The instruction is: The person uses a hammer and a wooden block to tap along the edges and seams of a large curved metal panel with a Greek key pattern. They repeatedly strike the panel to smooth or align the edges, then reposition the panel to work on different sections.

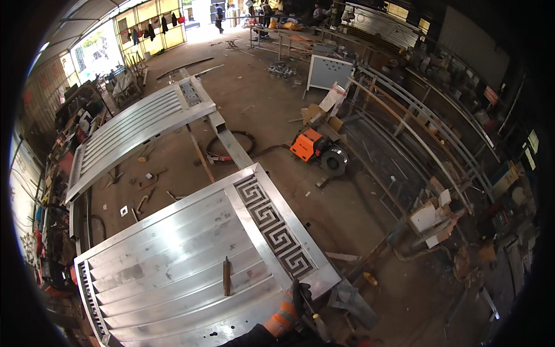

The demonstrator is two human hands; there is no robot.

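My left hand [299,296], in a dark glove with an orange and grey cuff, is at the near right corner of a large silvery metal panel [173,248]. Its fingers look curled, but what they hold is too dark and small to make out. Just right of the hand is a slim tool with a yellowish part [316,317], partly cut off by the lower edge. A Greek-key strip [272,225] runs along the panel's right side. On the slats lies a narrow brown bar [226,276]. My right hand does not show.
A second slatted panel [139,124] lies beyond, joined by a metal beam [234,147]. An orange machine [306,144] with a wire spool [334,161] stands on the floor, its cable coiled nearby. Long metal racks [416,115] fill the right. People [219,17] are far back.
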